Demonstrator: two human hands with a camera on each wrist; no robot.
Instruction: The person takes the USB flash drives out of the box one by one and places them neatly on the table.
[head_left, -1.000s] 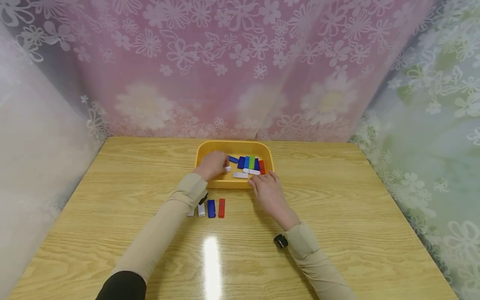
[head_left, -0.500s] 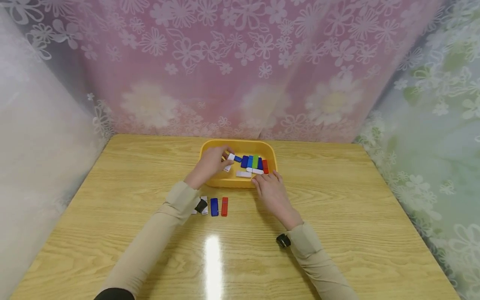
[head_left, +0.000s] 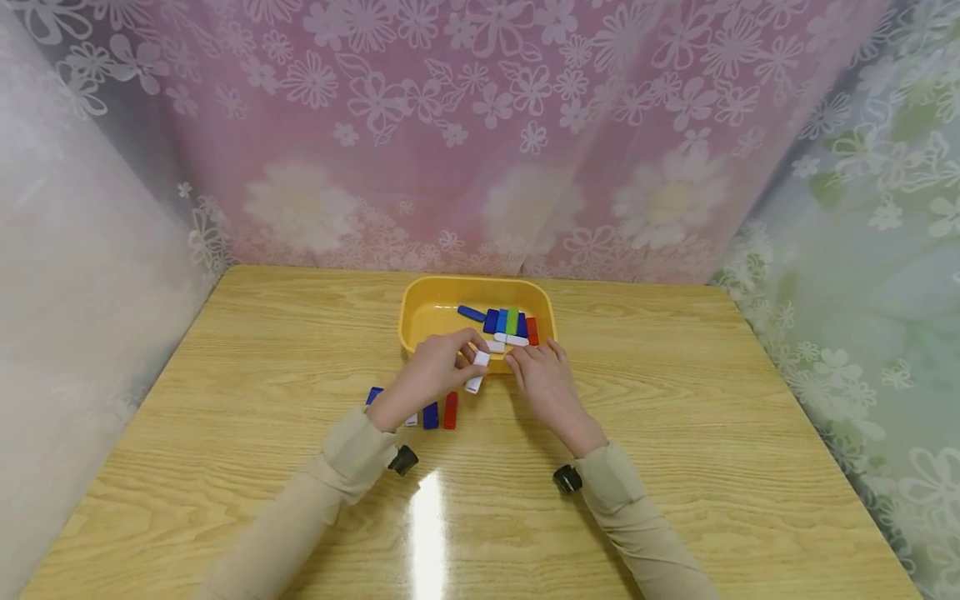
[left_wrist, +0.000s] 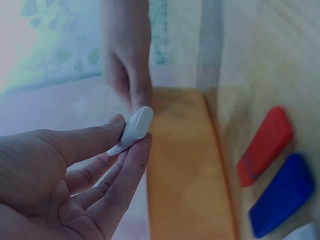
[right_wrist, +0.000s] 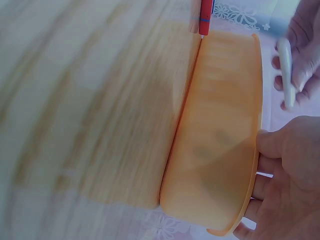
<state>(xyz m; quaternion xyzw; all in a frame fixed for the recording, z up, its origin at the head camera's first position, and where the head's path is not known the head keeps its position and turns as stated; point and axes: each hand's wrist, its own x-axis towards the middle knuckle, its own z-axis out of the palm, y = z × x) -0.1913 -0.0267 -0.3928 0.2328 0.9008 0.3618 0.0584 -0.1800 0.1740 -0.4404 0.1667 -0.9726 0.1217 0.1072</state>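
Note:
My left hand pinches a small white stick, shaped like a USB flash drive, between thumb and fingertips. It hangs tilted near the front rim of a yellow plastic tray. The left wrist view shows the stick's rounded end and a groove along its side. At the tray's front right, my right hand grips the rim. In the right wrist view the thumb lies outside the tray wall, the other fingers over the rim.
Inside the tray lie several sticks: a slanted blue one, a green one, a red one and white ones. On the wooden table in front, a red stick and a blue stick stand in a row beside others partly hidden by my left hand.
My left hand has lifted the white stick out of the tray and drawn it back towards the front rim. The right hand keeps its hold on the tray.

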